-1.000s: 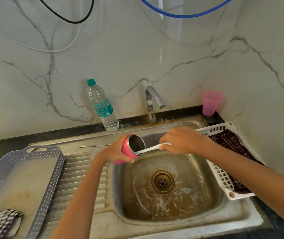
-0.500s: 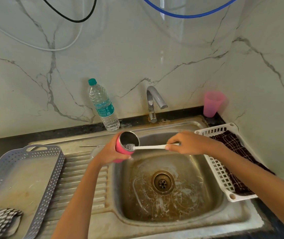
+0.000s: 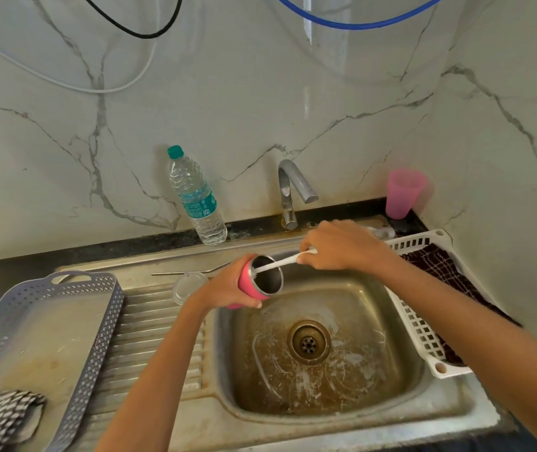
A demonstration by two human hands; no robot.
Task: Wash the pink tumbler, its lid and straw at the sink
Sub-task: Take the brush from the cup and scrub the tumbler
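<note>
Pink tumbler (image 3: 262,282) is held tilted over back-left corner of sink basin (image 3: 375,321), mouth turned to the right, so the inside can be reached and drips fall into the basin. Left hand (image 3: 228,287): fingers curled round the tumbler body. A white bottle brush (image 3: 280,263) is gripped by right hand (image 3: 342,244) at handle end. Bristle end is set inside the mouth, against inner wall, so scrubbing is judged in progress. Clear lid (image 3: 185,285) and metal straw (image 3: 192,273) are laid at drainboard's back edge, just left of the tumbler, prob. awaiting their turn. Tap (image 3: 288,187): no water seen running.
</note>
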